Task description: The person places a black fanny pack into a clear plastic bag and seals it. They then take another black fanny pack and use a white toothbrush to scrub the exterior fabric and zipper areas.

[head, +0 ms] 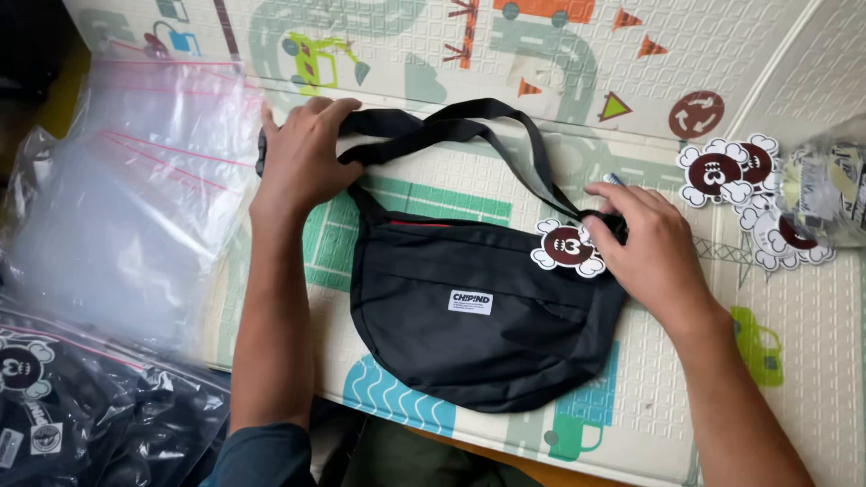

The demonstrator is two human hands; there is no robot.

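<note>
Forearms entering from bottom edge, dark sleeve (262, 455) on the left one, bare on the right. Black sling bag (474, 311) lying flat at centre of a patterned play mat (812, 325), white label patch on its front, red lining showing at the top edge. Strap (487, 122) looping up and over from the bag's left corner to its right corner. Left hand (302, 158) resting palm down on the strap's left end, fingers loosely curled over it, thumb toward the bag; whether a buckle sits beneath cannot be told. Right hand (645, 243) at the bag's upper right corner, fingers narrow and bent, pinching at the strap joint, touching a die-cut tag (566, 247): dark brown round face, white cloud-shaped edge. Spare tags (735, 171) of the same kind, overlapping in a loose pile, on the mat right of the right hand, near but apart from it. Crinkled clear bag (834, 194) with pale contents at far right edge, just beside the pile. Stack of clear zip pouches (135, 207) with pink seal lines, left of the left arm. Packed pouches (81, 415) holding black goods with matching tags, bottom left corner, partly under the clear stack.
</note>
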